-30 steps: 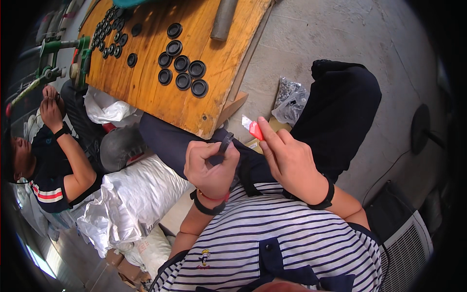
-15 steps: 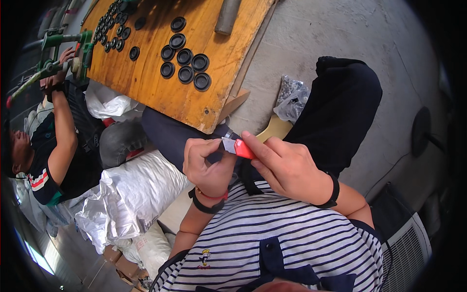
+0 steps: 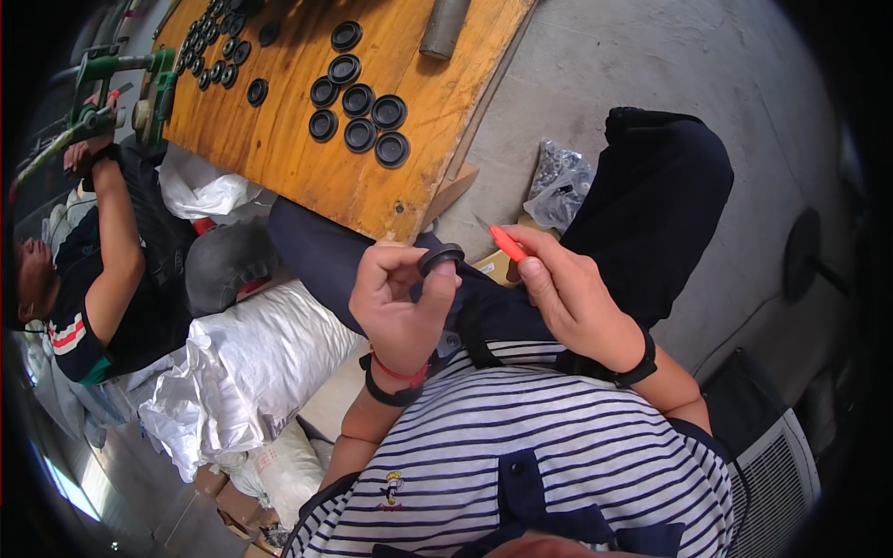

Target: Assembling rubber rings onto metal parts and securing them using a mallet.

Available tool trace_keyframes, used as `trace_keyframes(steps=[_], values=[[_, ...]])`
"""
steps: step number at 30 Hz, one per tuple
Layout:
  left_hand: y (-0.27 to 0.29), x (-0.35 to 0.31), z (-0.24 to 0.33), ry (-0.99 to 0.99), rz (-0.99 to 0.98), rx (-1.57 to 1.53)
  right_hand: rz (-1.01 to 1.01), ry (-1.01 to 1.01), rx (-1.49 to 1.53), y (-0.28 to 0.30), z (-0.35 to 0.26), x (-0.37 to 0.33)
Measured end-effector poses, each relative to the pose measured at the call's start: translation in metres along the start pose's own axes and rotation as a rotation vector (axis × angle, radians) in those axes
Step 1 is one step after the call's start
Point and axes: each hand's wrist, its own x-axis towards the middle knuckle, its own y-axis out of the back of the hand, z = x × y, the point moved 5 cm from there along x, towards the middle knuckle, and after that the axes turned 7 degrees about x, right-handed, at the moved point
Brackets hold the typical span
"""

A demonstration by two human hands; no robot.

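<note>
My left hand (image 3: pixel 400 302) pinches a black rubber ring (image 3: pixel 441 258) between thumb and fingers, above my lap by the table's near corner. To its right, my right hand (image 3: pixel 574 293) grips a red-handled utility knife (image 3: pixel 507 244), its short blade pointing up and left, apart from the ring. On the wooden table (image 3: pixel 279 167) ahead lies a group of black round rubber parts (image 3: pixel 360 134). More small round parts (image 3: pixel 216 46) are spread at its far left.
A dark metal cylinder (image 3: pixel 445 28) lies near the table's right edge. An open plastic bag of small parts (image 3: pixel 561 184) is on the floor by my right leg. White sacks (image 3: pixel 265 363) are at my left, where a co-worker (image 3: pixel 112 251) sits beside a green machine (image 3: pixel 102 67).
My right hand has drawn the knife away from my left hand, to the right and up. The ring has turned into view in my left fingers.
</note>
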Motion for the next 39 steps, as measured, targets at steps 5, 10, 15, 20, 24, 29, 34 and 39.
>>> trace_keyframes(steps=[5,10,15,20,24,29,34,39], values=[[-0.008,0.0,-0.018,0.558,-0.491,-0.446,-0.092,-0.107,0.482,0.01,0.008,0.008],[-0.014,-0.009,-0.023,0.658,-0.766,-0.496,-0.18,-0.095,0.335,0.012,0.008,0.013],[-0.017,-0.013,-0.025,0.72,-0.831,-0.489,-0.112,0.001,0.172,-0.005,0.007,0.013],[-0.019,-0.016,-0.024,0.776,-0.812,-0.454,-0.101,0.013,0.152,-0.012,0.008,0.013],[-0.017,-0.02,-0.026,0.741,-0.827,-0.451,-0.132,0.017,0.187,-0.015,0.012,0.01],[-0.016,-0.015,-0.024,0.729,-0.698,-0.5,-0.281,0.153,0.2,-0.016,0.013,0.005],[-0.008,-0.012,-0.032,0.699,-0.674,-0.521,-0.143,0.239,0.236,-0.015,0.011,0.003],[-0.016,-0.018,-0.03,0.723,-0.79,-0.459,-0.096,0.06,0.172,-0.016,0.011,0.011]])
